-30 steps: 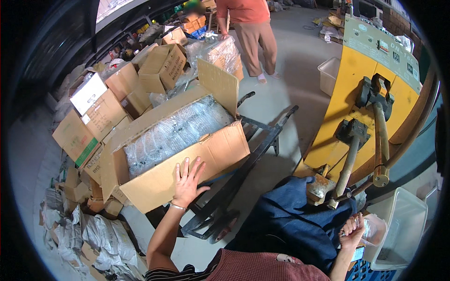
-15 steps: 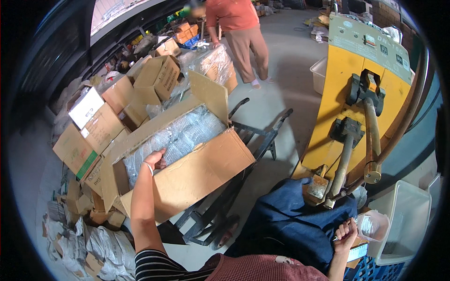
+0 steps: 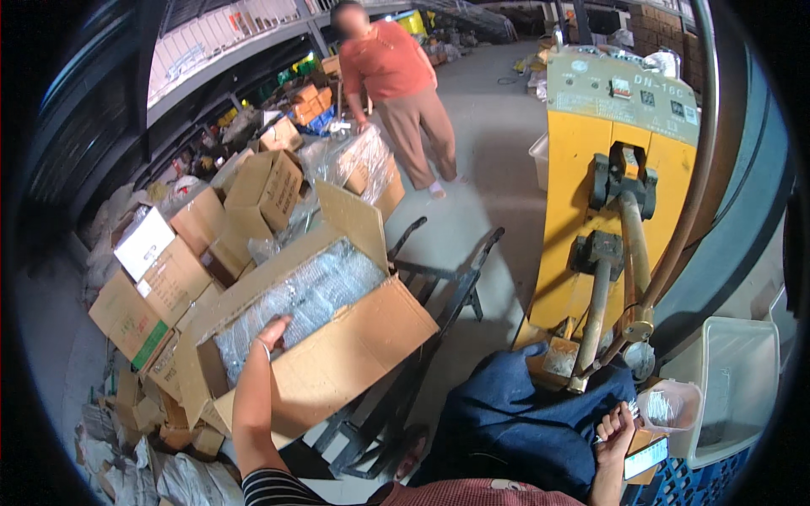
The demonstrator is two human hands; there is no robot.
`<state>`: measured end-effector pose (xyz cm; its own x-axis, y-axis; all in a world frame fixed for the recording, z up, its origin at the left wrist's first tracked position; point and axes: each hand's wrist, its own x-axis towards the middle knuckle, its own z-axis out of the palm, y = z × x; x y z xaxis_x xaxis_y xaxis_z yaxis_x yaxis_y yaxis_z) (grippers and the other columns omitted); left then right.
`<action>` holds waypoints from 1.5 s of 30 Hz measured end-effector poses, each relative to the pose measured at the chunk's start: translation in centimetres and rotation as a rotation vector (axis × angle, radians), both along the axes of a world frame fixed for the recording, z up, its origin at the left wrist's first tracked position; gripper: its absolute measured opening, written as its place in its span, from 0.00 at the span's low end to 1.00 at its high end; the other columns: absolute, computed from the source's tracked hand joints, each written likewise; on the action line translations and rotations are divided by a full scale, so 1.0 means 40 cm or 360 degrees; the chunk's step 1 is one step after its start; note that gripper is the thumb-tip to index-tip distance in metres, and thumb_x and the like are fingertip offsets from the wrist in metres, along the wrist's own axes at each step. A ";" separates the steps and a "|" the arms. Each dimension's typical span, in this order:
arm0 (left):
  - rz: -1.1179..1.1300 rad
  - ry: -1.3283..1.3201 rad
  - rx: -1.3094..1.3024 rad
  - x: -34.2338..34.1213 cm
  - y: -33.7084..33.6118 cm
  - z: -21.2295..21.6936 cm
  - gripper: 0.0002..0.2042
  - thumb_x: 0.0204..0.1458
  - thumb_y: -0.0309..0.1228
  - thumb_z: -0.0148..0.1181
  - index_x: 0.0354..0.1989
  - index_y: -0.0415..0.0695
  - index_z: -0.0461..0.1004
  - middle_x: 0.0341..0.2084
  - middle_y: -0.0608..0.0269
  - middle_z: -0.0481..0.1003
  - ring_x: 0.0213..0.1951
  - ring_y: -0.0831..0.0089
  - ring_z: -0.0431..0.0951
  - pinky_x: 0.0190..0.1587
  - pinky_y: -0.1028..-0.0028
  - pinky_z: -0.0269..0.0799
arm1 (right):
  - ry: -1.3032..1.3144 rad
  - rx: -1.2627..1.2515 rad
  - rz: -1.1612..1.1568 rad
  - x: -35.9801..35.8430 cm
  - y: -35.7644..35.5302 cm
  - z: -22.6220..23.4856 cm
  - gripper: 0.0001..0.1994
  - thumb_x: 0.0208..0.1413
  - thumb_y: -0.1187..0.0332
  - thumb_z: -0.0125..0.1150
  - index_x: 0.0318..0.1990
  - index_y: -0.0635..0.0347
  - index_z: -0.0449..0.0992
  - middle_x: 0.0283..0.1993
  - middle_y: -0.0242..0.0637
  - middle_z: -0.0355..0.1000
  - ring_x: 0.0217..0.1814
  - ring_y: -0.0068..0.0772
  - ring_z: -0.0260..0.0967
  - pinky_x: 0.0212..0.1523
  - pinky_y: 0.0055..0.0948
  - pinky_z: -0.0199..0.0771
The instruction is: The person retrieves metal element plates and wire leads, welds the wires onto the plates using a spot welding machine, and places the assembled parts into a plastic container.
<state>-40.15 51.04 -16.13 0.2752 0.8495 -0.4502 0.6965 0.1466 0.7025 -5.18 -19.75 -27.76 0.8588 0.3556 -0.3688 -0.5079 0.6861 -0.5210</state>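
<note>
Hands well apart. Left hand [image 3: 273, 332], left of centre in the frame, lies on clear bubble-wrapped goods [image 3: 325, 278], fingers partly bent; cannot tell whether it grips them. White band [image 3: 266, 349] at its wrist. Right hand [image 3: 615, 432], lower right, has its fingers curled in; whether anything is held cannot be made out.

Bubble-wrapped goods fill a long, open, brown cardboard box [image 3: 363, 333], tilted across centre-left, flaps raised. Black metal hand truck [image 3: 462, 291] shows behind and below the box; contact between them is hidden.

Near the right hand: small translucent plastic tub [image 3: 685, 408], flat rectangular object with a lit pale face [image 3: 646, 460], dark blue cloth [image 3: 506, 396] to its left. Large whitish plastic bin [image 3: 742, 363] at right, blue lattice plastic crate [image 3: 704, 479] below it.

Upper right: yellow machine [image 3: 567, 185] with grey-green panel and metal rods. Left: heaped brown cartons [image 3: 177, 274]; grey sacks [image 3: 198, 481] lower left. Top centre: person in coral top [image 3: 390, 63], one hand at a plastic-wrapped carton [image 3: 361, 164].
</note>
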 end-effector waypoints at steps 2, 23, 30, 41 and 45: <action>0.0041 0.0021 0.0263 -0.064 0.002 -0.015 0.24 0.57 0.43 0.53 0.55 0.38 0.66 0.46 0.54 0.73 0.45 0.63 0.74 0.38 0.61 0.73 | -0.0001 0.0023 0.0016 0.005 0.010 0.000 0.09 0.63 0.62 0.53 0.31 0.53 0.68 0.16 0.19 0.46 0.13 0.14 0.41 0.12 0.19 0.40; 0.0160 -0.0402 -0.0371 0.037 -0.061 0.047 0.23 0.47 0.38 0.68 0.48 0.39 0.73 0.34 0.55 0.79 0.30 0.61 0.79 0.31 0.65 0.76 | -0.0074 0.0171 0.0099 0.003 0.035 0.004 0.13 0.61 0.65 0.53 0.24 0.51 0.61 0.14 0.21 0.47 0.12 0.17 0.42 0.12 0.20 0.43; 0.0594 -0.0951 -0.0168 -0.129 0.050 0.015 0.16 0.54 0.39 0.60 0.48 0.46 0.74 0.37 0.59 0.80 0.34 0.59 0.80 0.36 0.54 0.76 | -0.0015 0.0331 0.0138 -0.005 0.028 -0.006 0.08 0.62 0.67 0.53 0.29 0.50 0.68 0.15 0.21 0.48 0.13 0.17 0.44 0.12 0.19 0.45; 0.0577 -0.2889 -0.0788 0.077 -0.628 0.182 0.17 0.56 0.42 0.61 0.44 0.41 0.75 0.41 0.56 0.77 0.42 0.61 0.75 0.48 0.60 0.74 | 0.0011 0.0139 0.0208 -0.013 -0.001 -0.001 0.07 0.62 0.69 0.52 0.29 0.50 0.66 0.15 0.22 0.49 0.13 0.17 0.45 0.12 0.20 0.45; 0.0501 -0.2995 -0.1667 0.216 -0.805 0.077 0.22 0.55 0.39 0.63 0.55 0.42 0.69 0.44 0.56 0.73 0.44 0.61 0.71 0.53 0.61 0.71 | -0.0043 -0.0014 0.0260 -0.009 0.031 0.022 0.11 0.61 0.66 0.55 0.27 0.48 0.62 0.16 0.20 0.50 0.13 0.17 0.46 0.14 0.20 0.47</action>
<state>-31.51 18.83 -13.06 0.7661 0.6355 -0.0957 -0.6411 0.7661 -0.0449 -5.54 -18.53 -26.87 0.7993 0.4883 -0.3502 -0.5981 0.5909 -0.5414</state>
